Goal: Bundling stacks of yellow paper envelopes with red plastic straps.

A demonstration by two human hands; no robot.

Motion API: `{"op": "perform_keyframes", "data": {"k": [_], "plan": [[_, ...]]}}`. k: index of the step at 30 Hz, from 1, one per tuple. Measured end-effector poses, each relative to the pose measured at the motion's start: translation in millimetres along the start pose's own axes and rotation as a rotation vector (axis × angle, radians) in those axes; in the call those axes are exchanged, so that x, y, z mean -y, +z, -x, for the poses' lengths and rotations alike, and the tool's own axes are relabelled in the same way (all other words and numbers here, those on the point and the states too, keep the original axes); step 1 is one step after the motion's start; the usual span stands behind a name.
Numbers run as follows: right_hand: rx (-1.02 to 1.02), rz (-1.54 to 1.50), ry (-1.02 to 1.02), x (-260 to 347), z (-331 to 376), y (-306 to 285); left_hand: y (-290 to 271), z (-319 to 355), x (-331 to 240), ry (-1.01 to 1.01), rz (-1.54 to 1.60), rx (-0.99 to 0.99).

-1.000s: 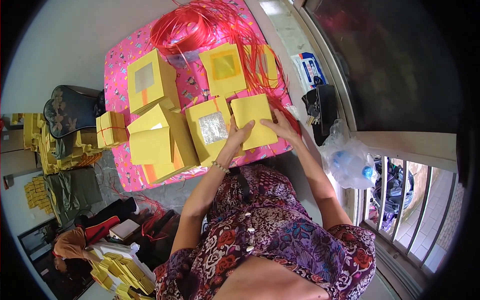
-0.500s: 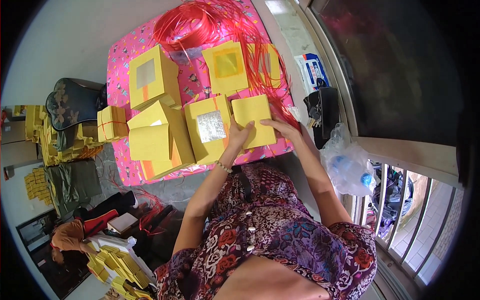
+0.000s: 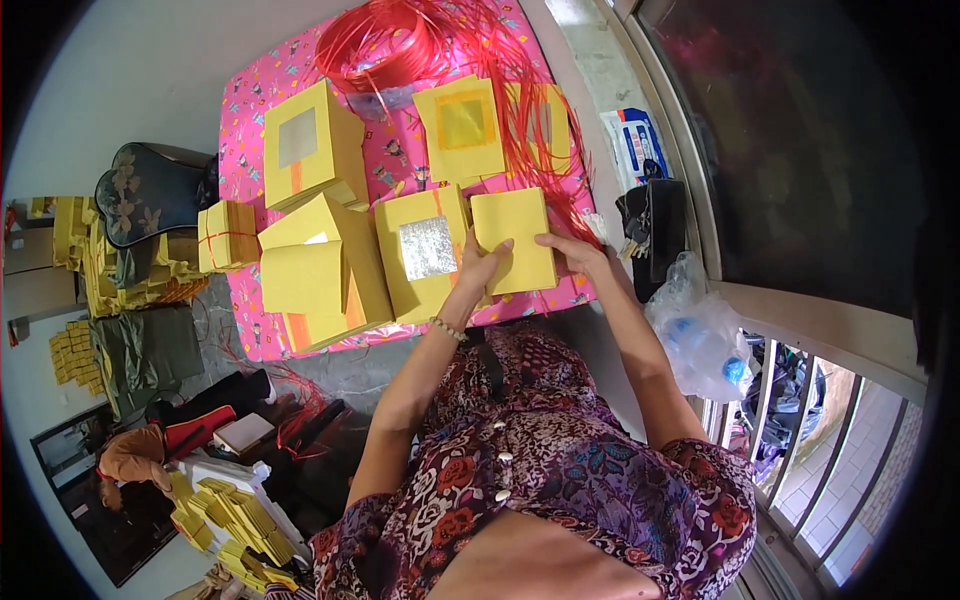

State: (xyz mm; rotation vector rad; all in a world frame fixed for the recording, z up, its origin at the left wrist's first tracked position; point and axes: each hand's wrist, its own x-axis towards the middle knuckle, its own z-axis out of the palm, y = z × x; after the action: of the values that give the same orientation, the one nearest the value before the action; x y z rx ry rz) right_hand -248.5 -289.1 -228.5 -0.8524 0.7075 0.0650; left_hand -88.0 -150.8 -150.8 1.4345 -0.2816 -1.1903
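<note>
Here, mid-frame on the pink bench [image 3: 262, 330], both hands close on a plain yellow stack [image 3: 515, 240]: left hand [image 3: 482, 262] grips its left edge, right hand [image 3: 572, 252] its right. It looks like squaring up; next needs red string [image 3: 520, 110].

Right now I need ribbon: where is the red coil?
Head view: the red coil lies at the far end of the pink table, between two yellow boxes.
</note>
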Motion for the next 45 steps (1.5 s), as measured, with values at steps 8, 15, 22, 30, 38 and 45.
{"op": "perform_keyframes", "data": {"k": [8, 15, 22, 30, 38, 45], "plan": [[-0.001, -0.030, 0.048, 24.5, 23.7, 27.6, -2.4, 5.1, -3.3, -0.051, 0.056, 0.008], [-0.050, -0.088, -0.005, 13.4, 19.4, 26.8, -2.1, 2.1, 2.6, -0.027, 0.028, 0.010], [-0.201, 0.021, -0.182, 39.3, 52.8, 62.8, -4.0, 19.2, -22.9, -0.027, 0.138, 0.137], [-0.311, 0.345, -0.493, 77.3, 93.5, 107.4, -25.5, 56.7, -74.1, 0.082, 0.118, 0.273], [-0.350, 0.975, -0.733, 93.8, 114.5, 194.4, -102.0, 97.0, -53.7, 0.035, 0.356, 0.330], [-0.296, 1.077, -0.901, 95.2, 122.6, 231.1, -125.2, 118.7, -40.3, 0.215, 0.515, 0.366]]}}
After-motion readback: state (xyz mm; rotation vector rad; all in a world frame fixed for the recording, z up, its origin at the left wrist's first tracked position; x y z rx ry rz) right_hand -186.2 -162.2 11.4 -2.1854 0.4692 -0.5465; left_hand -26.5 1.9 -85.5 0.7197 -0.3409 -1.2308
